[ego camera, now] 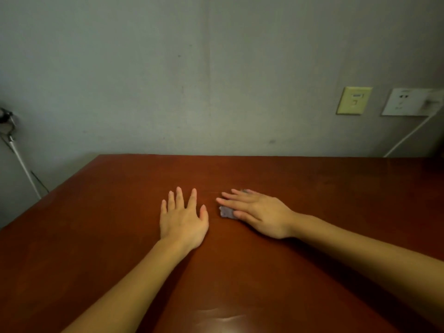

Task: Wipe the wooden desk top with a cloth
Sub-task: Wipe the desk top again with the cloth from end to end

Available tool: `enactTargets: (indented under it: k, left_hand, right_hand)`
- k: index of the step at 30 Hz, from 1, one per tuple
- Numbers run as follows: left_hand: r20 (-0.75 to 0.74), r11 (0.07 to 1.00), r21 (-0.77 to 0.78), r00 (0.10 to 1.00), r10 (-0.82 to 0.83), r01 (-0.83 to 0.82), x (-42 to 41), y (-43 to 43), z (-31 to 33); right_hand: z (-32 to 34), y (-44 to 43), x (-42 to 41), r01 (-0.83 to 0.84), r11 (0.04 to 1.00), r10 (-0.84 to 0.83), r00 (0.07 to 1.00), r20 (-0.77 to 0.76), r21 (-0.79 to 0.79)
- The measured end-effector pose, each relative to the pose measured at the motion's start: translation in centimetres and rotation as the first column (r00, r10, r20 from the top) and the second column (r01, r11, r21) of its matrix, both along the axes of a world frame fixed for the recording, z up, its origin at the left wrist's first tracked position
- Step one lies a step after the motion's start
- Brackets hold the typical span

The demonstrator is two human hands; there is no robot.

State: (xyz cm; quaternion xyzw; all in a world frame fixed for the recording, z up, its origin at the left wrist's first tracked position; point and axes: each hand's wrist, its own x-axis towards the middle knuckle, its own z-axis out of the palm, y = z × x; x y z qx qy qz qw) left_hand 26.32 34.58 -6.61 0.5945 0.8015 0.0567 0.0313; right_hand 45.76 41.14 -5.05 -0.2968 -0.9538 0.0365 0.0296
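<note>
Desk (pixel 96 248); cloth (pixel 225 212) mostly under right hand (pixel 262 212)

Probably an office or study: wooden desk (pixel 96 236) against a bare grey wall (pixel 168 68), with a yellowed plate (pixel 354 100), a white socket (pixel 403 103) and a plugged-in cable (pixel 408 138).

Grey wall (pixel 168 80), two outlet plates (pixel 354 100) (one yellowed), white cable (pixel 408 138)

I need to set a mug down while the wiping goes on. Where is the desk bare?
The desk top is bare along the far strip by the wall and from the left hand out to the left edge. The centre is crowded: the left hand lies flat, the right hand presses the cloth beside it.
</note>
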Motion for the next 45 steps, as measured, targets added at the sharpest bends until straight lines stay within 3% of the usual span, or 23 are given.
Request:
enactTargets:
  k: [7,18,24,28,34,37,42,45]
  left_hand:
    - [0.004,0.999,0.037,1.000,-0.002,0.002,-0.1,-0.1,-0.2]
    - [0.073,0.996,0.088,0.997,-0.023,0.017,-0.5,-0.3,-0.4]
    - [0.053,0.981,0.132,0.987,-0.149,0.141,0.0,-0.4,-0.1]
    - [0.025,0.988,0.047,0.989,-0.147,0.145,0.1,0.0,0.0]
    - [0.005,0.990,0.018,0.990,-0.139,0.139,-0.1,0.1,0.0]
    - [0.026,0.989,0.031,0.989,-0.143,0.142,-0.3,0.0,0.1]
    - [0.041,0.988,0.060,0.988,-0.146,0.144,-0.4,-0.1,0.0]
    - [0.059,0.988,0.079,0.988,-0.139,0.135,-0.1,-0.2,0.1]
  right_hand:
    - [0.3,3.6,-5.3,-0.044,0.997,0.042,0.999,-0.032,-0.065]
    - [0.5,11.3,-0.7,0.281,0.959,-0.281,0.960,0.013,-0.037]
    - [0.4,7.0,2.2,0.193,0.981,-0.193,0.981,0.010,0.002]
    - [0.2,4.5,0.1,0.066,0.998,-0.066,0.998,-0.007,-0.014]
    - [0.4,7.9,-3.2,0.029,0.995,-0.034,0.998,-0.059,-0.091]
    - [0.5,11.5,-3.5,0.116,0.990,-0.120,0.992,-0.043,-0.086]
    - [0.8,15.6,0.2,0.396,0.914,-0.401,0.914,-0.056,-0.089]
    - [0.4,15.0,2.1,0.446,0.895,-0.446,0.895,-0.001,-0.002]
